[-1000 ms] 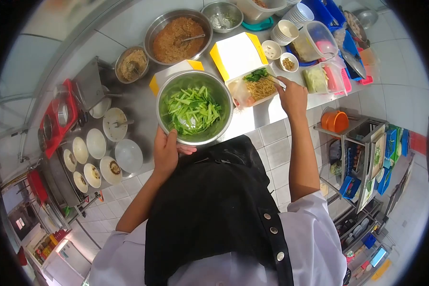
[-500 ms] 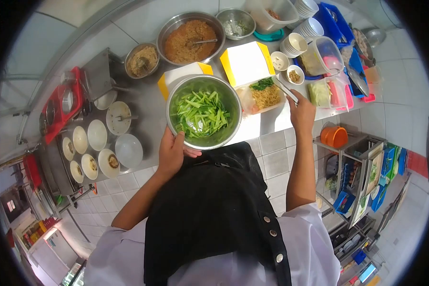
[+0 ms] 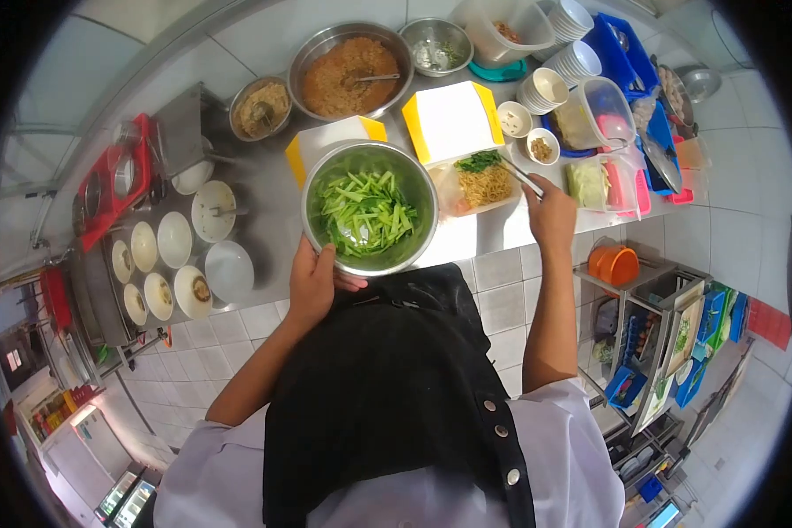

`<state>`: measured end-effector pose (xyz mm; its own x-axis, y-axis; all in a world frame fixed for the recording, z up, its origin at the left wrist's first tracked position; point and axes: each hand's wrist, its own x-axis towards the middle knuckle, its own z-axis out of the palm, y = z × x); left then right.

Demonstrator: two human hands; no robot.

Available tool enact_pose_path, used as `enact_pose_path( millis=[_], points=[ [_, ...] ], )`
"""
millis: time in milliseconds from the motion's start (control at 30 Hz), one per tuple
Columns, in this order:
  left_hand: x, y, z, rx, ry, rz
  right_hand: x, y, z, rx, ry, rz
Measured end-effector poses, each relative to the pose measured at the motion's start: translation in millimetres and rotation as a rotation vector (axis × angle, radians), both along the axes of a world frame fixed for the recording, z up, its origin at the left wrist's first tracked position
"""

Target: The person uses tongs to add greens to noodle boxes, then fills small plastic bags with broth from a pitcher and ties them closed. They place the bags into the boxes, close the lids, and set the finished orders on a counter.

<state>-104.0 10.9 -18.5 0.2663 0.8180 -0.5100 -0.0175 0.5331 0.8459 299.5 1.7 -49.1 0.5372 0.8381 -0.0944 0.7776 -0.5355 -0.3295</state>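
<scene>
My left hand (image 3: 315,280) grips the near left rim of a steel bowl (image 3: 370,257) that holds cut green vegetables (image 3: 367,209). In my right hand (image 3: 550,214) is a metal utensil (image 3: 524,176), probably tongs, whose far end reaches the greens (image 3: 479,161) in an open takeaway box. Noodles (image 3: 486,187) lie beside those greens. The box's white and yellow lid (image 3: 453,121) stands open behind them. A second white and yellow box (image 3: 330,134) is partly hidden by the steel bowl.
Bowls (image 3: 175,239) stand at the left, near a red tray (image 3: 91,236). Behind the boxes are a large pan of brown minced food (image 3: 348,75) and a smaller steel bowl (image 3: 436,53). Small cups (image 3: 543,146), clear containers (image 3: 587,184) and blue trays (image 3: 620,48) crowd the right.
The utensil in my right hand has shifted slightly left and down, closer to the greens in the box. The view has moved slightly. My left hand still holds the steel bowl.
</scene>
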Motion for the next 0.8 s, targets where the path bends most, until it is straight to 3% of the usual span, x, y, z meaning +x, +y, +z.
enact_pose_path(
  millis=[67,200,300,400,600,667,733,800],
  points=[
    [6,1,1,0.024,0.019,0.013,13,2,-32,0.079,0.045,0.089],
    [20,2,6,0.064,0.026,-0.027,6,-1,-8,0.072,0.063,0.051],
    [35,2,10,0.083,0.035,0.008,8,-6,-8,0.173,0.147,-0.004],
    [48,3,10,0.091,0.057,0.02,12,1,-33,0.114,0.127,0.081],
    [52,-10,21,0.118,0.122,0.045,14,-6,6,0.15,0.23,0.028],
    [51,-16,19,0.098,0.142,0.07,16,-3,-4,0.136,0.242,0.03],
    [51,-22,17,0.087,0.153,0.102,23,0,-26,0.105,0.056,0.151],
    [46,-28,14,0.078,0.146,0.135,22,-2,-23,0.102,0.089,0.168]
  ],
)
